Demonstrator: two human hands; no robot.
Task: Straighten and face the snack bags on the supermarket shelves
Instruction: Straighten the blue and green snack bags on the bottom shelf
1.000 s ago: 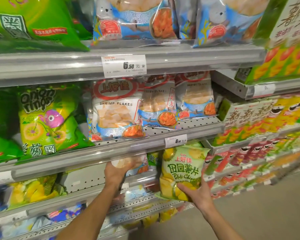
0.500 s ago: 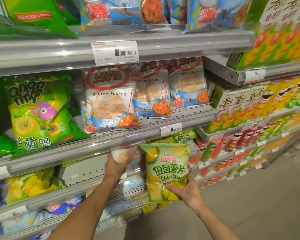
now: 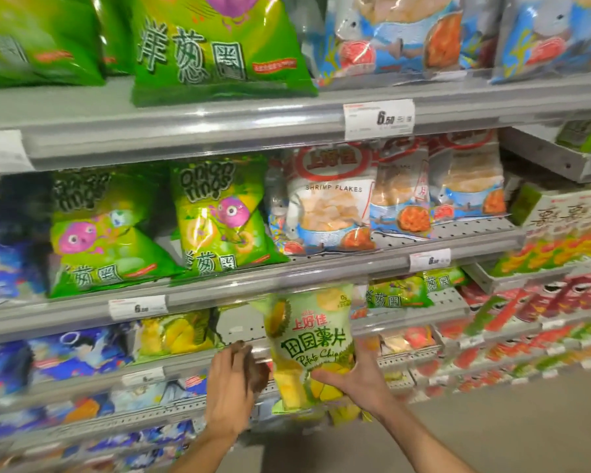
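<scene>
- Head view: the right hand [image 3: 359, 380] grips the bottom of a tall, shiny green and yellow potato chip bag [image 3: 309, 346].
- The bag stands upright, front facing out, just before the grey metal shelf edge [image 3: 198, 365].
- The left hand [image 3: 231, 390] is just beside it; blur hides its fingers.
- The empty spot looks up and left.

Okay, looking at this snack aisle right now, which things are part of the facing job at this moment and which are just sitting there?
In the job:
- potato chips bag, held upright at the shelf front
- right hand, gripping its lower part
- left hand, at the shelf edge beside it

Just sitting there:
- shrimp flakes bag
- onion rings bags
- price tag
</scene>
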